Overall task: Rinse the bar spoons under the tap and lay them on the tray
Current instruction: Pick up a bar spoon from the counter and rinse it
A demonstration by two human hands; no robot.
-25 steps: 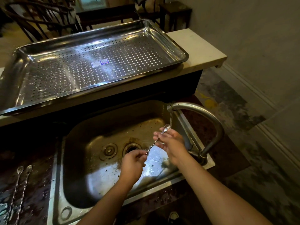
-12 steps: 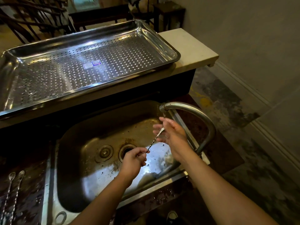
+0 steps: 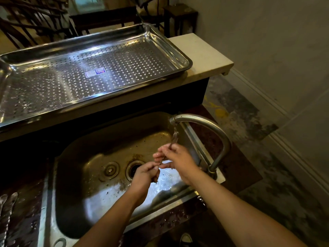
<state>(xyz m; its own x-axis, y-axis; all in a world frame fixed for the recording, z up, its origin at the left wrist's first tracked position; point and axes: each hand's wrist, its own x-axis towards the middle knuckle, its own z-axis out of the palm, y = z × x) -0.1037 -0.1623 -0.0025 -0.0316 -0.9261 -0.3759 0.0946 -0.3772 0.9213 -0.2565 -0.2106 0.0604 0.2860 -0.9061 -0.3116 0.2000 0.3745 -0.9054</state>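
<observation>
The left hand (image 3: 146, 173) and right hand (image 3: 176, 159) both pinched one spoon (image 3: 175, 137) under the tap (image 3: 204, 122). None lay on the tray (image 3: 178, 50) yet; two more spoons (image 3: 8, 211) lay on the table (image 3: 26, 220), probably unrinsed.

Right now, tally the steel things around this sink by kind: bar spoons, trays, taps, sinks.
bar spoons: 3
tray: 1
tap: 1
sink: 1
Total: 6
</observation>
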